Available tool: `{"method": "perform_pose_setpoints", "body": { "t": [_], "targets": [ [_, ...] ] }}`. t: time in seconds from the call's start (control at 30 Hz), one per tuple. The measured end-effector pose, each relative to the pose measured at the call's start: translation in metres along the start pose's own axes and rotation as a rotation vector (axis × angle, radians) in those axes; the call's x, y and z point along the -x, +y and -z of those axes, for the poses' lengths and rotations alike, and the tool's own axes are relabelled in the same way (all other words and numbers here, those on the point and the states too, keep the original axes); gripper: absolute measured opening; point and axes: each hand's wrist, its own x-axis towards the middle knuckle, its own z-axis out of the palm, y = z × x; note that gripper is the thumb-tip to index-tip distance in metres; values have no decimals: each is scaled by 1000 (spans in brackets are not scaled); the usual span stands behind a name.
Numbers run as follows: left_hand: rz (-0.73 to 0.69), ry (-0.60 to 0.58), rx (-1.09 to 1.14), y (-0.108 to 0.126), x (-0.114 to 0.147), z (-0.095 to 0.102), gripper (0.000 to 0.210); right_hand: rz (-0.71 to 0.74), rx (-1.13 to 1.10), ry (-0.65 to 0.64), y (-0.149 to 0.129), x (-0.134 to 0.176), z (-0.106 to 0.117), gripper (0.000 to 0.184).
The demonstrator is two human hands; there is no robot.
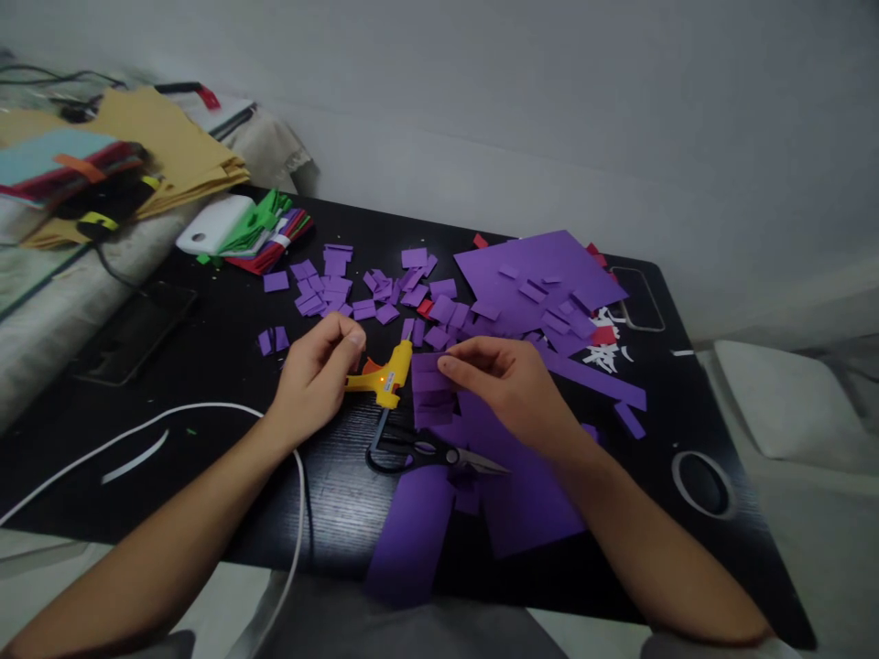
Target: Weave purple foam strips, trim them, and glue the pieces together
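Note:
My left hand is closed, thumb against curled fingers; anything in the pinch is too small to make out. Beside it lies a yellow glue gun with an orange light lit, its handle running toward that hand and a grey glue stick at its back end. My right hand pinches the upper edge of a purple paper piece that carries layered flaps. Just below are black-handled scissors, open a little, blades pointing right, partly over purple sheets.
Many small purple paper pieces are scattered behind my hands. A large purple sheet lies at the back right near white paper scraps. A white cord passes by my left forearm. Bundled coloured paper sits back left.

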Motion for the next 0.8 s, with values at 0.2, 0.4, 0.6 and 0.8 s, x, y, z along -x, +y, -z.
{"method": "perform_pose_setpoints", "body": {
  "t": [0.2,0.4,0.6,0.8],
  "targets": [
    [9,4,-15,-3,0,-3,35,-109,-127,-35,2,-3,-1,21],
    [67,-17,60,0,0,-6,17,-73,-107,0,3,-2,-1,20],
    [64,2,83,-1,3,-6,21,-54,-58,44,2,-2,0,25],
    [51,9,130,1,3,-6,24,-36,-163,81,2,-3,0,29]
  ]
}}
